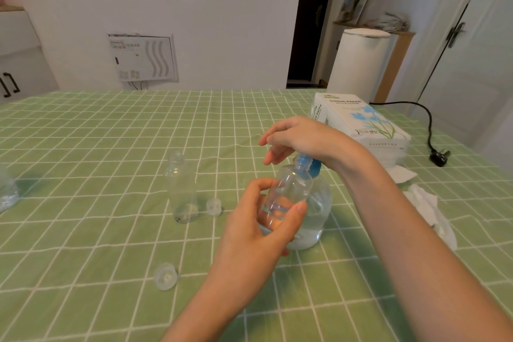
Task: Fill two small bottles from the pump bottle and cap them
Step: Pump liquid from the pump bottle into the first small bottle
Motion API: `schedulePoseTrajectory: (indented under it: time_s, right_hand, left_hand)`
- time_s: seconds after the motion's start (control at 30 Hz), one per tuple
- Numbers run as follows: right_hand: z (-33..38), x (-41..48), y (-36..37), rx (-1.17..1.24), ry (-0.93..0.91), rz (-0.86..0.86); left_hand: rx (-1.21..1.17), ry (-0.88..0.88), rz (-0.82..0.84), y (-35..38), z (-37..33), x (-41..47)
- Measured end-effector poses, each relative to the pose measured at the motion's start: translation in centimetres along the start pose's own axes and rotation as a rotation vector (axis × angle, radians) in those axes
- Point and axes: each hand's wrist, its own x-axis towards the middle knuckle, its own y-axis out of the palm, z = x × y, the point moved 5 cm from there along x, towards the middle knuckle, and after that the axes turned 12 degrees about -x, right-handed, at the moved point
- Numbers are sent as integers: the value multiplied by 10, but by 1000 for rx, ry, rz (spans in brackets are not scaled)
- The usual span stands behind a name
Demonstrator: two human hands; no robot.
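Note:
My left hand [258,228] grips a small clear bottle [286,194], tilted with its open neck up against the blue nozzle of the pump bottle [319,211]. The pump bottle stands on the green checked tablecloth and holds clear liquid. My right hand [299,139] rests palm down on the blue pump head, fingers relaxed and pointing left. A second small clear bottle [181,189] stands uncapped and upright to the left. Two clear caps lie on the cloth: one cap [213,207] beside that bottle, another cap [165,276] nearer me.
A tissue paper pack [358,119] lies at the back right, with crumpled tissues [427,208] beside my right forearm. A black cable and plug [440,157] trail near the table's right edge. Part of a clear object [7,191] shows at the far left.

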Motion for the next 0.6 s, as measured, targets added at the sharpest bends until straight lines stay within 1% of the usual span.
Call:
schedulePoseTrajectory:
  time_s: [0.2, 0.3, 0.6]
  right_hand:
    - [0, 0, -5, 30, 18, -24]
    - [1, 1, -11, -4, 31, -46]
    - [3, 1, -6, 38, -2, -22]
  left_hand:
    - [-2, 3, -2, 0, -3, 0]
    - [-8, 4, -6, 1, -4, 1]
    - [-4, 3, -8, 2, -6, 1]
